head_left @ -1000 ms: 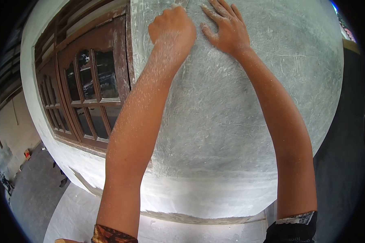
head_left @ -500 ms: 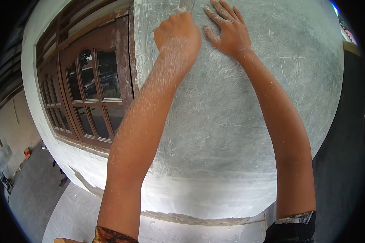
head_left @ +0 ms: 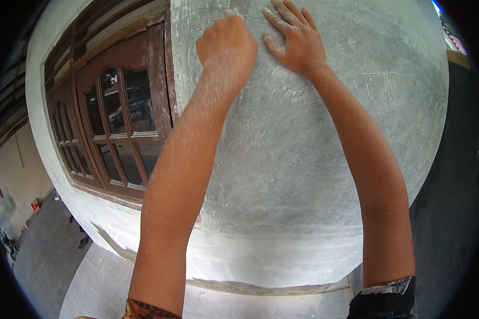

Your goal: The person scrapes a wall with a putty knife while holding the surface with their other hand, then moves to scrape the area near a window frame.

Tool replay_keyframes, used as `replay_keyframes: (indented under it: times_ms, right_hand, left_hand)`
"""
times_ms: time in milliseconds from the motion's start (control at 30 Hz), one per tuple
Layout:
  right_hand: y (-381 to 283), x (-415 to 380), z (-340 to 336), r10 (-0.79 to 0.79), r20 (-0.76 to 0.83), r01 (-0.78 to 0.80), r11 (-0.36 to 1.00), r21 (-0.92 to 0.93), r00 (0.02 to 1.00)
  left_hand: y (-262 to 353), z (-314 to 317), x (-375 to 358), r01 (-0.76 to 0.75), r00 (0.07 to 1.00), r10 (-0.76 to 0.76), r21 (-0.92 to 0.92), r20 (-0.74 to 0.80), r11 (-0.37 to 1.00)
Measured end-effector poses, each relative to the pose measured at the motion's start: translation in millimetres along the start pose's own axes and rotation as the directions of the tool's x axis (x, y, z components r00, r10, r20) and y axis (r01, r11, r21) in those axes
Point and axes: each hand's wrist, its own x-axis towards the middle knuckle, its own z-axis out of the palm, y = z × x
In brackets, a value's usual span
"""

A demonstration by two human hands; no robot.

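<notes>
My left hand (head_left: 227,43) is closed in a fist around a scraper; only part of its flat grey blade (head_left: 240,6) shows above the knuckles, and the handle is hidden inside the fist. The blade is up against the grey plastered wall (head_left: 292,159), near the top edge of the view. Flat on the same wall, a little to the right, lies my right hand (head_left: 299,43) with fingers spread and nothing in it. Pale dust coats both hands, and white specks show over the left forearm.
Left of the hands is a brown wooden window (head_left: 117,106) with glass panes, set in the wall. A pale ledge (head_left: 266,305) runs below the wall. At far left, a dark floor (head_left: 42,260) holds several small items along a wall.
The view has shifted slightly, so both hands and the window appear a little further left. My left hand still grips the scraper; my right hand stays flat on the wall.
</notes>
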Motion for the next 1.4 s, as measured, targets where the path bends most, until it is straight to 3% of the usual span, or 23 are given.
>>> replay_keyframes:
  times_ms: [400,500,567,1400]
  right_hand:
    - [-0.3,0.1,2.1,-0.003,-0.003,0.003,1.0,0.008,1.0]
    - [0.2,0.3,4.2,-0.009,-0.024,0.008,1.0,-0.023,1.0]
    - [-0.4,0.4,1.0,0.002,-0.012,-0.002,1.0,0.006,1.0]
    - [-0.8,1.5,0.2,-0.008,-0.023,0.008,1.0,0.001,1.0]
  left_hand:
    - [-1.5,1.3,6.2,0.016,0.999,-0.018,-0.072,-0.035,0.997]
    - [2.5,-7.9,6.6,-0.011,1.0,0.012,-0.008,0.029,1.0]
    - [-3.6,7.0,-3.0,0.018,0.999,-0.019,-0.034,-0.041,0.999]
    - [-3.6,5.2,2.1,0.03,1.0,-0.03,-0.003,-0.009,1.0]
